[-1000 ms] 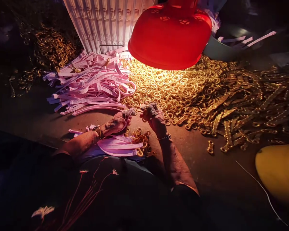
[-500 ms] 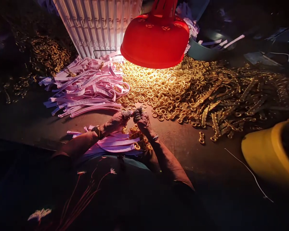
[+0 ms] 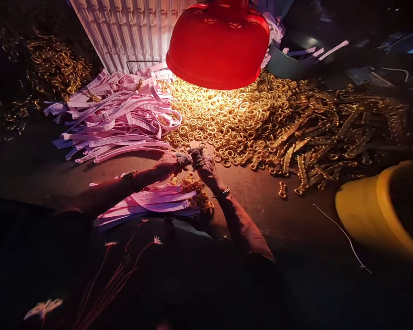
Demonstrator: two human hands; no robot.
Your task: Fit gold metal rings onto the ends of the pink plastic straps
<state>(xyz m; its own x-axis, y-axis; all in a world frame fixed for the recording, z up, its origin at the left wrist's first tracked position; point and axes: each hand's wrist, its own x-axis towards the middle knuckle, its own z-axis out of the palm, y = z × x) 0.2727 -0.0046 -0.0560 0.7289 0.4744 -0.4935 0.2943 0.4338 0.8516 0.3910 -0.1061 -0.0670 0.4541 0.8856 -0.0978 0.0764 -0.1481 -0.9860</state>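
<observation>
My left hand (image 3: 170,164) and my right hand (image 3: 203,164) meet at their fingertips over the dark table, just in front of the heap of gold rings (image 3: 227,114). Both are pinched closed; what they hold is too small to name. Under my wrists lies a small stack of pink straps (image 3: 151,201) with gold rings (image 3: 198,195) at their right ends. A bigger loose pile of pink straps (image 3: 117,119) lies to the left, behind my left hand.
A red lamp shade (image 3: 218,43) hangs low over the rings. Gold linked strips (image 3: 330,133) spread to the right. A yellow tub (image 3: 375,211) stands at the right edge, a white ribbed crate (image 3: 131,32) at the back, more rings (image 3: 55,64) at far left.
My right hand moved left to meet my left hand; the two were apart a second ago. The view shifted rightward, bringing more of the yellow tub in.
</observation>
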